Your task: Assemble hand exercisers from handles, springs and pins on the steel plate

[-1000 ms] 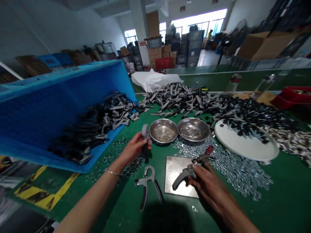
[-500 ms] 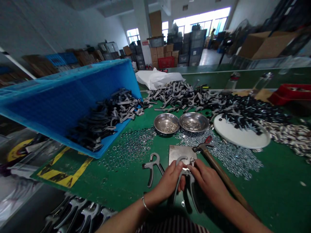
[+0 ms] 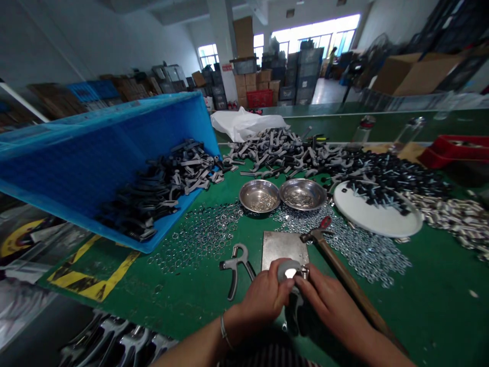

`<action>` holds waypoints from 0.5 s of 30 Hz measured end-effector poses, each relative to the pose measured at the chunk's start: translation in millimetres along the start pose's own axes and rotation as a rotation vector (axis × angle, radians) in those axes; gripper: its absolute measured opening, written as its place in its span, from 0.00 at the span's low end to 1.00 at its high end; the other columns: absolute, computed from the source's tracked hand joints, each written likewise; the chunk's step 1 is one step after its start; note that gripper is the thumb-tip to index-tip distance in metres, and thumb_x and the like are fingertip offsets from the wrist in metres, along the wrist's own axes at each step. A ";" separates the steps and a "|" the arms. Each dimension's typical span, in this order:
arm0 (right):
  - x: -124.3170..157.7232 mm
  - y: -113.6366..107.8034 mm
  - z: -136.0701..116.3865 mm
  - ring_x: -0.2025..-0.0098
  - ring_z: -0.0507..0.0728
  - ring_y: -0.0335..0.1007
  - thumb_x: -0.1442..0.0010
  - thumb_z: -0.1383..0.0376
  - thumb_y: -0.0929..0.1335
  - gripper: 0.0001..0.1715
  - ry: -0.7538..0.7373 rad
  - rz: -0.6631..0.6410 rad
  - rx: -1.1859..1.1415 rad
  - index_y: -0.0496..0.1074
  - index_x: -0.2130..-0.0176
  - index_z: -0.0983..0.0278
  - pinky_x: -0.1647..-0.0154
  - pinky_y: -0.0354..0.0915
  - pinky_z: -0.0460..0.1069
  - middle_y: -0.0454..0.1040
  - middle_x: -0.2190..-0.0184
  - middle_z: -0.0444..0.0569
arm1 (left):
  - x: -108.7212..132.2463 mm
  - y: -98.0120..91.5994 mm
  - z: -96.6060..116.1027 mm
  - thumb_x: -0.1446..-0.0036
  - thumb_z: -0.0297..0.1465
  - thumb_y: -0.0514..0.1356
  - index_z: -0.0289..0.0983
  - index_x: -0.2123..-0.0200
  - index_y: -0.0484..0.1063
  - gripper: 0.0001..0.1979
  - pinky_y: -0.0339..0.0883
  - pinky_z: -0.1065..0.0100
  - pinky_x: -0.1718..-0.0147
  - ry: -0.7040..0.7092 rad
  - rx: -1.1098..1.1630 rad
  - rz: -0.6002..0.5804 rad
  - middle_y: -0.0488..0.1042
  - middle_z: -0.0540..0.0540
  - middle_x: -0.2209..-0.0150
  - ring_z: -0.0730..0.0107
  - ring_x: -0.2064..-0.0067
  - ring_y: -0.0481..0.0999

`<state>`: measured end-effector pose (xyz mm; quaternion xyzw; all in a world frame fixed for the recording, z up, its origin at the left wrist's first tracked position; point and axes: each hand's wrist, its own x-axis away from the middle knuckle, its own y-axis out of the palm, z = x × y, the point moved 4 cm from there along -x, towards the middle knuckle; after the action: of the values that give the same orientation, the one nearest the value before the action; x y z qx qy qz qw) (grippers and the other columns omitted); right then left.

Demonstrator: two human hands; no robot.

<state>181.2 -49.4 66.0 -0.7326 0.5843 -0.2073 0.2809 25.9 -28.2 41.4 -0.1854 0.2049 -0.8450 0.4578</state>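
Note:
My left hand [image 3: 265,298] and my right hand [image 3: 326,300] are closed together on a grey hand gripper [image 3: 291,285], held upright near the front edge of the green table [image 3: 439,300]. Its curved top and a small silver part show between my fingertips. The gripper sits just in front of a square metal plate [image 3: 282,243]. A finished hand gripper [image 3: 237,267] lies on the table to the left of my hands. A hammer [image 3: 344,278] with a wooden handle lies to the right of the plate.
A tilted blue crate [image 3: 95,153] of dark handle parts stands at left. Two steel bowls [image 3: 282,194], loose washers [image 3: 359,250], a white round board [image 3: 378,216] with black parts and a grey parts pile [image 3: 278,148] lie beyond. More grippers [image 3: 118,341] sit below the table's edge.
A second ago my hands were apart, each holding a part. They came together on one gripper, which now stands more upright and slightly nearer the front edge.

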 end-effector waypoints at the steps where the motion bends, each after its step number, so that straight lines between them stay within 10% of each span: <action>1: 3.9 0.5 -1.9 0.62 0.60 0.78 0.30 0.52 0.57 0.20 -0.004 -0.043 -0.039 0.69 0.58 0.61 0.61 0.70 0.51 0.80 0.65 0.52 | 3.3 -2.7 3.4 0.35 0.50 0.51 0.37 0.39 0.58 0.30 0.67 0.54 0.52 0.015 -0.036 -0.045 0.77 0.38 0.58 0.50 0.52 0.77; 8: 17.6 9.1 8.9 0.52 0.61 0.77 0.30 0.56 0.58 0.22 0.024 -0.035 -0.006 0.71 0.47 0.62 0.52 0.72 0.54 0.78 0.52 0.58 | -4.7 -13.6 21.9 0.49 0.58 0.62 0.39 0.43 0.64 0.38 0.69 0.60 0.61 0.069 -0.169 -0.244 0.78 0.37 0.58 0.49 0.57 0.79; 15: -94.7 -63.9 54.2 0.56 0.60 0.75 0.32 0.59 0.63 0.16 0.001 0.034 0.441 0.76 0.55 0.66 0.55 0.67 0.53 0.79 0.59 0.55 | -96.9 -25.1 -2.6 0.42 0.52 0.59 0.37 0.52 0.73 0.26 0.71 0.57 0.59 0.136 -0.620 -0.212 0.79 0.35 0.58 0.46 0.56 0.80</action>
<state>240.8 62.1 69.1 -0.6435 0.5372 -0.3255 0.4375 56.7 67.1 40.0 -0.2792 0.4620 -0.7958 0.2744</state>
